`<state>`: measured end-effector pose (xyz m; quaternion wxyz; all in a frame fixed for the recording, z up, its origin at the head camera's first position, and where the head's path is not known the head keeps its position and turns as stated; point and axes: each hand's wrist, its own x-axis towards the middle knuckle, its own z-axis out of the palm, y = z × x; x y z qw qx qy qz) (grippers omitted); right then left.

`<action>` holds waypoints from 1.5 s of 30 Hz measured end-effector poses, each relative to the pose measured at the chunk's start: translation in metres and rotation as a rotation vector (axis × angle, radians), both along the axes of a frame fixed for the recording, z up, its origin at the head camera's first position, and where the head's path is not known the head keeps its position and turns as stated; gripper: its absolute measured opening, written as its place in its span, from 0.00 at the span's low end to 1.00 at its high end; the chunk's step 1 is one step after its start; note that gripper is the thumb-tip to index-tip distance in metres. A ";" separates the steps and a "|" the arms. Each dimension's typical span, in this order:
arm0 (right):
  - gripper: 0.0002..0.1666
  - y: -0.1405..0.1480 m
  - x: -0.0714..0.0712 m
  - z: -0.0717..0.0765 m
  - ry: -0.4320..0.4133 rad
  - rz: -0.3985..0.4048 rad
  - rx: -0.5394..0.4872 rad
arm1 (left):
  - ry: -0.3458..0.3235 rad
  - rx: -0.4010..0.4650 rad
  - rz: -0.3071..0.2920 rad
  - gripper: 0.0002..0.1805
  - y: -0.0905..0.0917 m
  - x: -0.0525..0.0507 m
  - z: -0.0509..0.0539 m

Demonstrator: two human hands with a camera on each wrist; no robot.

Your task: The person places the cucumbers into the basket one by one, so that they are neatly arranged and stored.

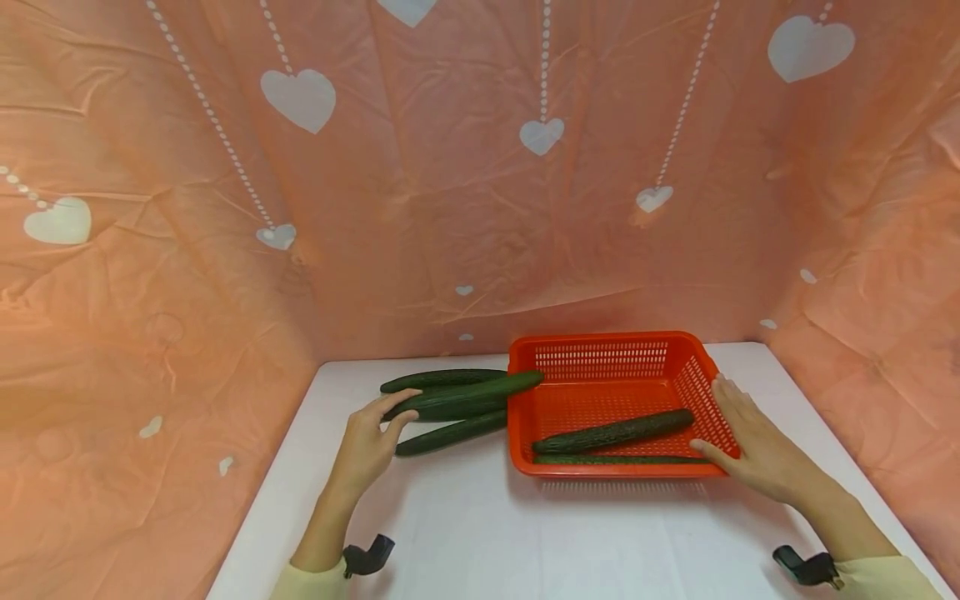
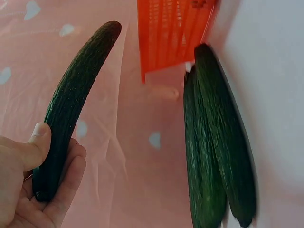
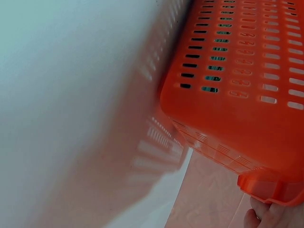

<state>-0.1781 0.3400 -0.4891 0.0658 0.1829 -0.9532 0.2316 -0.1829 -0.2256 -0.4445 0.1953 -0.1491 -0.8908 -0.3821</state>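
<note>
My left hand (image 1: 369, 437) grips a dark green cucumber (image 2: 71, 95) near one end, thumb on one side and fingers on the other. Its far tip lies over the basket's left rim in the head view. Below and beside it, several more cucumbers (image 1: 453, 433) lie on the table. At the right end of the red plastic basket (image 1: 600, 337), my right hand (image 1: 765, 450) holds the rim, thumb reaching over the inside and fingers along the outer edge. Two cucumbers (image 1: 615, 432) lie in the basket along its front wall, the front one partly hidden.
The basket stands at the back right of a white table (image 1: 555, 533). A pink sheet with white hearts (image 1: 480, 208) hangs behind and at both sides. Black wrist cameras (image 1: 367, 557) are strapped to both forearms.
</note>
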 end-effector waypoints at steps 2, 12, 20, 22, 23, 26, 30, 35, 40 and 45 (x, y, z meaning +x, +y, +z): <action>0.62 0.000 0.000 0.000 0.003 0.001 0.002 | -0.002 -0.002 -0.018 0.19 0.009 -0.005 0.000; 0.62 0.000 0.000 -0.001 0.059 0.021 0.045 | -0.003 0.003 -0.092 0.19 0.055 -0.026 -0.006; 0.61 -0.001 -0.001 0.000 0.097 0.025 0.080 | -0.080 0.038 -0.139 0.19 0.084 -0.046 -0.012; 0.61 -0.001 -0.002 0.000 0.105 0.028 0.084 | -0.098 0.037 -0.140 0.19 0.091 -0.050 -0.013; 0.61 -0.001 -0.002 -0.001 0.107 0.029 0.088 | -0.110 0.037 -0.142 0.19 0.095 -0.053 -0.014; 0.61 0.000 -0.003 -0.001 0.114 0.028 0.097 | -0.129 0.023 -0.150 0.20 0.107 -0.058 -0.014; 0.61 0.001 -0.003 -0.002 0.113 0.025 0.097 | -0.142 -0.014 -0.163 0.18 0.123 -0.064 -0.014; 0.60 0.001 -0.002 -0.002 0.105 0.027 0.084 | -0.172 -0.057 -0.170 0.17 0.141 -0.070 -0.015; 0.61 0.001 -0.001 -0.003 0.099 0.024 0.078 | -0.199 -0.106 -0.181 0.18 0.155 -0.076 -0.017; 0.61 0.001 -0.001 -0.002 0.095 0.018 0.082 | -0.220 -0.155 -0.202 0.19 0.169 -0.082 -0.016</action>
